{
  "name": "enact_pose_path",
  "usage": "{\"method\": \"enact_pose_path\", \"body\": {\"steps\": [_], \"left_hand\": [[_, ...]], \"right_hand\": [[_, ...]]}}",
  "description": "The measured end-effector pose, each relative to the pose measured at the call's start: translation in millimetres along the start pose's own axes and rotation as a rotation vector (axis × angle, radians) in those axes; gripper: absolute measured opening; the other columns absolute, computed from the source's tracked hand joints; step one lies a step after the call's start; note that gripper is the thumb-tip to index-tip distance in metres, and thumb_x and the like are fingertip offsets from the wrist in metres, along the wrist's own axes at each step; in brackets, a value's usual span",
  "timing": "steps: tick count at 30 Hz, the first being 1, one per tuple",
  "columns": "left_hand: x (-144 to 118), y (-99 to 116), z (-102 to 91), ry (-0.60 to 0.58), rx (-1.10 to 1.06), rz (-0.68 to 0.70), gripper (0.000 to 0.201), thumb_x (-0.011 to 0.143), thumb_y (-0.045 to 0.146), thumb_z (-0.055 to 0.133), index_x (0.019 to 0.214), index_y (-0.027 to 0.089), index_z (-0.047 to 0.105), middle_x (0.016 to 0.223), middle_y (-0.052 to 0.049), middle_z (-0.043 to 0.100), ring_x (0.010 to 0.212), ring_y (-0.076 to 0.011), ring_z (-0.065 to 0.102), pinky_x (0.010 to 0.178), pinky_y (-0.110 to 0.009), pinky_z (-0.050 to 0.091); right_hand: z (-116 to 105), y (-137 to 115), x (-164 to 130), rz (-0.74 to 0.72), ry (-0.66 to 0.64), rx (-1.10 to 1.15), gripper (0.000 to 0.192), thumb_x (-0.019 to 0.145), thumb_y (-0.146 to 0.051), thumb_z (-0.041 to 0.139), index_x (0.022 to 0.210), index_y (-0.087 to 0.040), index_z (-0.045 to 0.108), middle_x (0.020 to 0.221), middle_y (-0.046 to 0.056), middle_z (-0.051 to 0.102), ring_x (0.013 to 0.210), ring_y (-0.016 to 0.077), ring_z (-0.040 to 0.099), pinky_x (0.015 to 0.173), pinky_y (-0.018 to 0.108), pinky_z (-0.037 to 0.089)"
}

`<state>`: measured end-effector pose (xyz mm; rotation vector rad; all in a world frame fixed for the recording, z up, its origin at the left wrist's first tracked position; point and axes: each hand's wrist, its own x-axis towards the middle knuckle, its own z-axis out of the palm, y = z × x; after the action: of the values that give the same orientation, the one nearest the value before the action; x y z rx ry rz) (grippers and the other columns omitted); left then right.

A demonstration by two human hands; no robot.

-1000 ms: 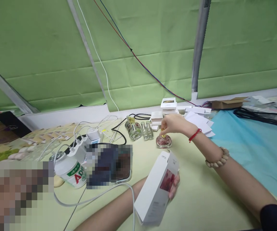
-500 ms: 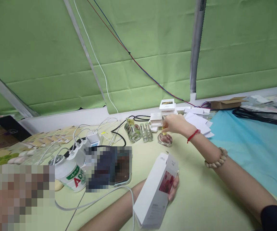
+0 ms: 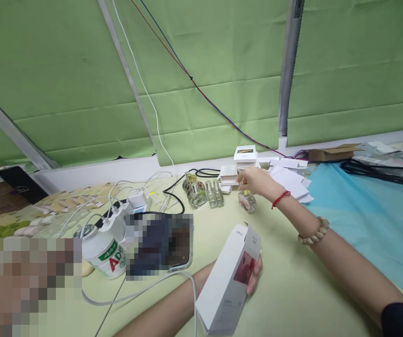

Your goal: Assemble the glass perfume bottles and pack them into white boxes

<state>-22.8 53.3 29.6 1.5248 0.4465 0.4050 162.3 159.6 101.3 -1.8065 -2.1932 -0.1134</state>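
My left hand point(image 3: 254, 276) grips a tall white carton point(image 3: 226, 282) with a pink picture on its side, held low in front of me above the pale green tabletop point(image 3: 292, 290). My right hand point(image 3: 257, 181) reaches far across the table and pinches the gold cap of a round pink perfume bottle point(image 3: 247, 201). The bottle hangs tilted just above the table surface. A red string and a bead bracelet circle my right wrist.
Several small clear glass bottles point(image 3: 203, 193) stand left of the pink bottle. White small boxes point(image 3: 245, 159) and flat white cards point(image 3: 289, 180) are stacked behind. A white canister point(image 3: 101, 250), chargers and cables point(image 3: 134, 201) lie at left. A blue cloth point(image 3: 373, 215) covers the right side.
My right hand has lifted the pink bottle by its cap off the table and drawn it slightly right. The carton in my left hand has barely moved.
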Motion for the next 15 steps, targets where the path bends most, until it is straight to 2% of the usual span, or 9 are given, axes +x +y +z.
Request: {"method": "enact_pose_path", "body": {"steps": [2,5,9,13,15], "left_hand": [[0,3,0.8,-0.021,-0.058,-0.041,0.068,0.065,0.08,0.033,0.073,0.02,0.064,0.049,0.002,0.053,0.041,-0.0123,0.053,0.039,-0.024,0.038],[-2,5,2.9,0.026,-0.07,-0.129,0.062,0.068,0.075,0.032,0.068,0.019,0.061,0.049,0.002,0.052,0.04,-0.0104,0.05,0.041,-0.023,0.036],[2,3,6.0,0.071,-0.223,-0.275,0.054,0.077,0.063,0.026,0.065,0.02,0.056,0.05,0.002,0.051,0.041,-0.0078,0.045,0.043,-0.02,0.031],[18,-8,6.3,0.27,-0.351,-0.258,0.067,0.081,0.062,0.006,0.046,0.019,0.043,0.041,-0.001,0.041,0.035,-0.0109,0.043,0.037,-0.023,0.029],[25,-11,4.3,0.411,-0.263,-0.209,0.069,0.081,0.064,0.001,0.045,0.02,0.041,0.042,-0.001,0.04,0.036,-0.0127,0.045,0.036,-0.026,0.032]], "right_hand": [[5,1,2,0.079,0.026,0.05,0.026,0.069,-0.031,0.069,0.09,-0.015,0.068,0.083,0.009,0.069,0.073,0.0182,0.063,0.057,0.023,0.039],[14,4,7,0.17,0.081,0.131,0.032,0.068,-0.036,0.07,0.087,-0.011,0.068,0.076,0.011,0.068,0.068,0.0182,0.062,0.056,0.024,0.04],[21,9,12,0.081,0.013,0.197,0.03,0.062,-0.034,0.074,0.081,-0.012,0.068,0.076,0.008,0.069,0.066,0.016,0.061,0.055,0.023,0.041],[23,12,11,0.015,-0.035,0.17,0.036,0.059,-0.034,0.076,0.087,-0.013,0.068,0.085,0.008,0.068,0.074,0.0179,0.061,0.059,0.023,0.042],[24,13,9,-0.011,-0.063,0.145,0.047,0.058,-0.04,0.075,0.097,-0.015,0.066,0.093,0.008,0.067,0.083,0.0209,0.061,0.062,0.024,0.043]]}}
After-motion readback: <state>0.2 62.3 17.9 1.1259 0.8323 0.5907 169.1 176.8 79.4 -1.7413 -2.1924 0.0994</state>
